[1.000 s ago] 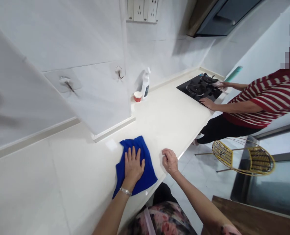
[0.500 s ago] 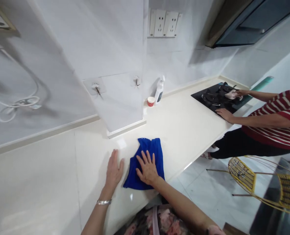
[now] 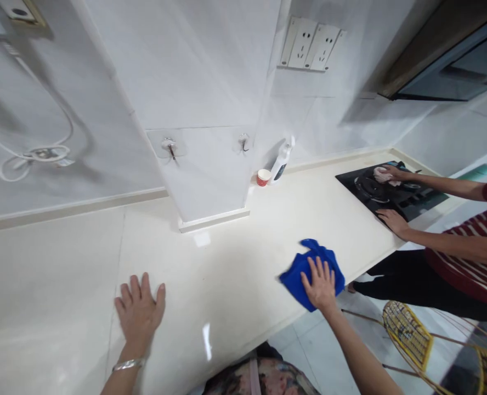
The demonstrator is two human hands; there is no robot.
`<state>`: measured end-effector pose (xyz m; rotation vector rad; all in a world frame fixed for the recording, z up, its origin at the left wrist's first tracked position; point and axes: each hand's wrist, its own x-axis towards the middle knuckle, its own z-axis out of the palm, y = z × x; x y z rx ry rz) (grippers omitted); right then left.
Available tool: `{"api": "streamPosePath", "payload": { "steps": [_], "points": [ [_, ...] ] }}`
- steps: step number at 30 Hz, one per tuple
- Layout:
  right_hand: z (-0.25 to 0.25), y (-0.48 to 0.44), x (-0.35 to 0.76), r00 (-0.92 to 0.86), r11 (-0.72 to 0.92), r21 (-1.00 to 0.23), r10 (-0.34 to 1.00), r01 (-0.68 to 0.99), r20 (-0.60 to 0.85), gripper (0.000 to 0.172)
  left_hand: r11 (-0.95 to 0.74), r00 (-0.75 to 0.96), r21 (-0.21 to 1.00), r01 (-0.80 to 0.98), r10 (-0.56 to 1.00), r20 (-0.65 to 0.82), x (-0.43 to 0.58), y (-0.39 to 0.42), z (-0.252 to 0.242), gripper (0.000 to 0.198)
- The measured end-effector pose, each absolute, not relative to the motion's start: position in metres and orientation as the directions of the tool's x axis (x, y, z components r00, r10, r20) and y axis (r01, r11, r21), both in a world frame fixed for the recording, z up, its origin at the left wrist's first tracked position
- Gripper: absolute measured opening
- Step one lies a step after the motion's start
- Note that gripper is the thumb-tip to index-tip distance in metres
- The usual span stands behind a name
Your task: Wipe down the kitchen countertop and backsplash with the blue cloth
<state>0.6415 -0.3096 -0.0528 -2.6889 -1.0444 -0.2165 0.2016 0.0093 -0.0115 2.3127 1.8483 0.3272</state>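
Observation:
A blue cloth (image 3: 296,281) lies crumpled on the cream countertop (image 3: 231,269), close to its front edge. My right hand (image 3: 321,285) rests flat on top of the cloth with its fingers spread, pressing rather than gripping it. Well to the left, my left hand (image 3: 140,312) lies palm down on the bare counter, fingers stretched and apart, holding nothing. A silver bangle (image 3: 128,365) circles that wrist.
By the wall stand a white spray bottle (image 3: 280,162) and a red-and-white cup (image 3: 263,176). A co-worker's hand holds a pale cloth (image 3: 383,175) on the black gas hob (image 3: 369,189). A yellow woven chair (image 3: 410,332) stands on the floor. A wall pillar (image 3: 214,181) juts over the counter.
My right hand has slid the blue cloth to the right along the counter, and the cloth is more bunched. My left hand has moved left and now lies flat with spread fingers.

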Motion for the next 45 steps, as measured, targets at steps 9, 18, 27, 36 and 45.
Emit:
{"api": "streamPosePath", "payload": {
  "steps": [9, 18, 27, 36, 45],
  "points": [
    [-0.064, -0.298, 0.767, 0.824, -0.821, -0.114, 0.537, 0.559, 0.180, 0.085, -0.241, 0.224, 0.179, 0.954, 0.968, 0.109, 0.206, 0.007, -0.009, 0.078],
    [-0.043, -0.148, 0.708, 0.715, -0.688, -0.195, 0.682, 0.699, 0.157, 0.080, -0.188, 0.183, 0.150, 0.971, 0.982, 0.042, 0.213, 0.009, -0.002, 0.078],
    [-0.019, -0.112, 0.499, 0.236, -0.165, -0.437, 0.965, 0.884, 0.112, 0.087, -0.190, 0.183, 0.154, 0.970, 0.981, 0.060, 0.211, 0.009, -0.004, 0.079],
    [0.009, -0.170, 0.460, -0.249, 0.218, -0.514, 0.968, 0.830, 0.007, 0.078, -0.183, 0.176, 0.164, 0.969, 0.983, 0.055, 0.208, 0.014, -0.008, 0.082],
    [-0.028, -0.255, 0.608, 0.248, -0.203, -0.269, 0.958, 0.942, 0.143, 0.076, -0.182, 0.173, 0.178, 0.967, 0.983, 0.064, 0.204, 0.014, -0.010, 0.087]
  ]
}}
